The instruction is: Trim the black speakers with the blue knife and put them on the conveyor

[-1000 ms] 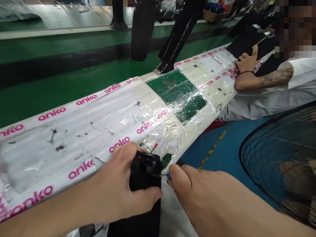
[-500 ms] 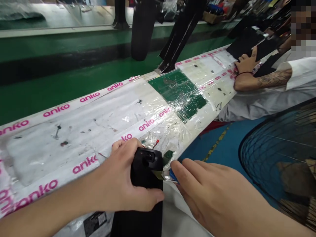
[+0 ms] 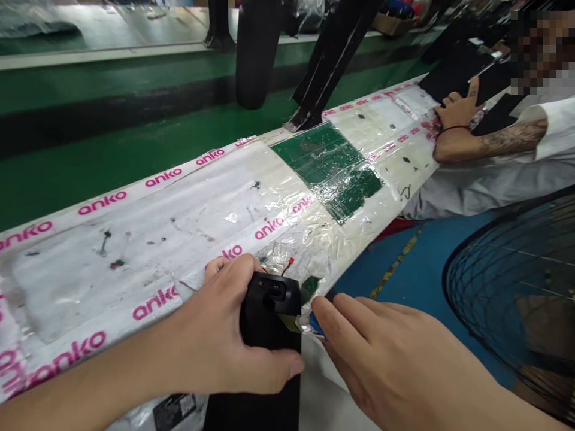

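Observation:
My left hand is wrapped round a black device with a slotted top end, at the near edge of the taped bench. A black panel lies below it. A thin wire with a red connector sticks out behind the device. My right hand is closed on a small blue item, mostly hidden by the fingers. That item touches clear, shiny material at the device's right side, beside an olive-coloured strip.
The bench is covered in film and pink-lettered tape, with a green patch. Black posts rise behind. At the right are another person's hand and a black wire fan guard. A green conveyor runs behind.
The view has shifted slightly, with the bench's far end and the fan guard further right. Both hands keep their hold. The device sits slightly further right and lower.

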